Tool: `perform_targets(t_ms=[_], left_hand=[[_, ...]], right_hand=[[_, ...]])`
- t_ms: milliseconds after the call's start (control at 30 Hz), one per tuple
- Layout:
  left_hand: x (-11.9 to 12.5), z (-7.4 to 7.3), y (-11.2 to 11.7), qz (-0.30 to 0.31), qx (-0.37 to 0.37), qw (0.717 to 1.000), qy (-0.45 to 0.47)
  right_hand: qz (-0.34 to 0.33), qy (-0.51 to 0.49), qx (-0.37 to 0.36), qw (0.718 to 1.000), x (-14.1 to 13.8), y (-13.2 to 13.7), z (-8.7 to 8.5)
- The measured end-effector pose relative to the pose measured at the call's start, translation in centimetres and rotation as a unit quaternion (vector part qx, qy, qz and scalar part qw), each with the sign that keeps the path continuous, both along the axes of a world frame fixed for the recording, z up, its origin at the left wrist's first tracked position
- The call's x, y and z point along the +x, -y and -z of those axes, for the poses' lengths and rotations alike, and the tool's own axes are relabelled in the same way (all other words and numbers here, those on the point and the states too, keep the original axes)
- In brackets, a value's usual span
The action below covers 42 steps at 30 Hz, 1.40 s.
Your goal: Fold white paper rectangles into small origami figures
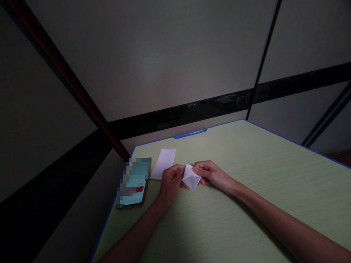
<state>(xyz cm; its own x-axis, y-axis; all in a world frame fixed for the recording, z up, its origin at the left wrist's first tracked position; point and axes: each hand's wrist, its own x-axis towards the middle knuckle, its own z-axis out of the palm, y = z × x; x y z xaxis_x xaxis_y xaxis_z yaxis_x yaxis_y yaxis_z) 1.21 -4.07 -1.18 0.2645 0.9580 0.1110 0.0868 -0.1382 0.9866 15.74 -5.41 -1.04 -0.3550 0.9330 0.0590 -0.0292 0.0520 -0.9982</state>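
Note:
A small piece of white folded paper [191, 178] is held just above the table between my two hands. Creases cross its face and it has a pointed lower corner. My left hand [173, 178] pinches its left edge, with fingertips partly hidden behind it. On the other side, my right hand [210, 172] grips the right edge, the thumb lying on the front face and the fingers curled behind. Just beyond my left hand lies a flat white sheet of paper [163, 160], its near right part covered by that hand.
A phone [134, 195] with a lit, partly blurred screen lies at the table's left edge. The pale green table [263, 160] has a blue rim and a blue strip [190, 133] at its far edge. Behind it stand grey panels [175, 54] with a glossy black band.

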Motion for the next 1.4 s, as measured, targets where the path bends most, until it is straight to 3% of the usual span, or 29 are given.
perform_targets(t_ms=[200, 333, 467, 533, 600, 733, 1300, 1400], left_hand=[[0.1, 0.0, -0.1, -0.023, 0.005, 1.0, 0.011], [0.1, 0.1, -0.1, -0.026, 0.009, 1.0, 0.011], [0.1, 0.2, 0.0, -0.031, 0.013, 0.999, 0.012], [0.1, 0.2, 0.0, -0.039, 0.016, 0.999, 0.012], [0.1, 0.2, 0.1, -0.045, 0.019, 0.999, 0.01], [0.3, 0.3, 0.3, -0.042, 0.024, 0.999, 0.01], [0.4, 0.5, 0.4, -0.034, 0.019, 0.999, 0.012], [0.4, 0.3, 0.5, -0.039, 0.022, 0.999, 0.008]], right_hand=[[0.018, -0.022, 0.0, 1.0, 0.0, 0.3, -0.5], [0.014, 0.017, 0.007, 1.0, -0.1, 0.3, -0.7], [0.052, 0.059, 0.089, 0.993, -0.2, 0.4, -0.1], [0.111, 0.121, 0.188, 0.968, -0.2, 0.6, 0.1], [0.151, 0.195, 0.291, 0.925, -0.1, 0.9, 0.1], [0.149, 0.262, 0.402, 0.865, 0.0, 1.3, -0.1], [0.178, 0.374, 0.499, 0.761, 0.0, 1.3, 0.3], [0.164, 0.385, 0.501, 0.758, -0.1, 1.3, 0.4]])
